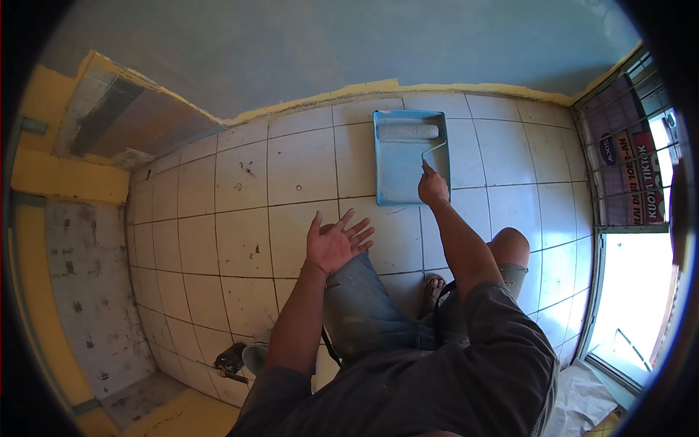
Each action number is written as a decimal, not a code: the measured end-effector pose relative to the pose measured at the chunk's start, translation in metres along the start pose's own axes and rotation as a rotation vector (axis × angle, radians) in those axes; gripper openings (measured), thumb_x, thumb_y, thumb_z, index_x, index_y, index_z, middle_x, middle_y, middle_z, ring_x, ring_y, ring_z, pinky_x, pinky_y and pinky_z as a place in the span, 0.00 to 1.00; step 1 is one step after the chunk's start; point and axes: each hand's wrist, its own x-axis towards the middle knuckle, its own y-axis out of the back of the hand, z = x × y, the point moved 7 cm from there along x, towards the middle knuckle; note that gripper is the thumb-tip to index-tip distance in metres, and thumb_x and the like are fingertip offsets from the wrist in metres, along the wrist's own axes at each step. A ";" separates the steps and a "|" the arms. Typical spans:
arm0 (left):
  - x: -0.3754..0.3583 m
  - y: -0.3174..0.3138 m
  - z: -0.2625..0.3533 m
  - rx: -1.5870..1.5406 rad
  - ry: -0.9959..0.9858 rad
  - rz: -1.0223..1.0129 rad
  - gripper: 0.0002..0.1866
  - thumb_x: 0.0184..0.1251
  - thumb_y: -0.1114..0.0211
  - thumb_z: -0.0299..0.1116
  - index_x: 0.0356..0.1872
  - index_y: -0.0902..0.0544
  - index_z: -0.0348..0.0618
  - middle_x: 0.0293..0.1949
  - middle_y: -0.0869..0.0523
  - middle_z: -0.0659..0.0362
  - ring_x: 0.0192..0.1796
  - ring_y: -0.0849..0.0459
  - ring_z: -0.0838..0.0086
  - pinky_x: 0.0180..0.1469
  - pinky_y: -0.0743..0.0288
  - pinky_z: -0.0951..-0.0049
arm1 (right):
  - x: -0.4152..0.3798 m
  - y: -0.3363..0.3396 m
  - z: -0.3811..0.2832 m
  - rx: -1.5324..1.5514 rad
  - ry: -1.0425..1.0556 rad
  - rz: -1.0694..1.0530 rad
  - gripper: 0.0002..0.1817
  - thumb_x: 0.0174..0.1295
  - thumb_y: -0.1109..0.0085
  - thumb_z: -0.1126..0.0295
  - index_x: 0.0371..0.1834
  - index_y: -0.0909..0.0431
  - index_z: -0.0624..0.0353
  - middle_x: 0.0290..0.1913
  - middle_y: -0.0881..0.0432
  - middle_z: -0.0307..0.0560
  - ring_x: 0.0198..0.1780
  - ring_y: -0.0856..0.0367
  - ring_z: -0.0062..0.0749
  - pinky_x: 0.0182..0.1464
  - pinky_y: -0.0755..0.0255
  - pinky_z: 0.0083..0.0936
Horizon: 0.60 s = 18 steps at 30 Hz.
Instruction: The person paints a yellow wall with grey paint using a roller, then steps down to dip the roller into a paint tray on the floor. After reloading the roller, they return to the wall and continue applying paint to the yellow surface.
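Note:
My right hand [433,185] is closed around the handle of a paint roller [408,132]. The roller's pale, paint-coated sleeve lies across the far end of a blue paint tray [412,175], which rests on the tiled floor. A thin bent wire frame [435,148] runs from the sleeve down to my grip. Palm up and with its fingers spread, my left hand [338,246] is held over my left knee and has nothing in it.
Behind the tray stands a grey-blue painted wall [306,58] with a yellow lower edge. Cans or tools [240,358] sit on the floor beside my left arm. At right are a barred window with a banner [626,167] and a bright doorway [630,298]. Plastic sheeting [582,399] lies near it.

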 end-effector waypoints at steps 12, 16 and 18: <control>0.016 0.008 0.001 -0.008 0.009 -0.023 0.55 0.67 0.41 0.76 0.86 0.45 0.52 0.82 0.38 0.40 0.84 0.40 0.42 0.82 0.45 0.35 | -0.030 -0.039 0.037 -0.013 0.122 0.028 0.32 0.78 0.51 0.69 0.85 0.37 0.36 0.66 0.15 0.56 0.59 0.14 0.64 0.59 0.21 0.58; 0.022 0.009 -0.002 -0.024 0.072 -0.053 0.58 0.66 0.37 0.74 0.88 0.50 0.53 0.82 0.38 0.42 0.84 0.40 0.44 0.83 0.45 0.37 | -0.059 -0.030 0.035 0.014 0.067 0.038 0.30 0.79 0.50 0.67 0.84 0.33 0.37 0.57 0.12 0.65 0.55 0.13 0.67 0.57 0.22 0.59; 0.022 0.006 -0.001 -0.005 0.066 -0.055 0.59 0.66 0.36 0.74 0.88 0.51 0.54 0.82 0.38 0.42 0.84 0.40 0.44 0.83 0.45 0.37 | -0.072 -0.034 0.037 0.010 0.063 0.047 0.29 0.79 0.50 0.67 0.83 0.33 0.37 0.54 0.12 0.68 0.53 0.13 0.68 0.55 0.22 0.59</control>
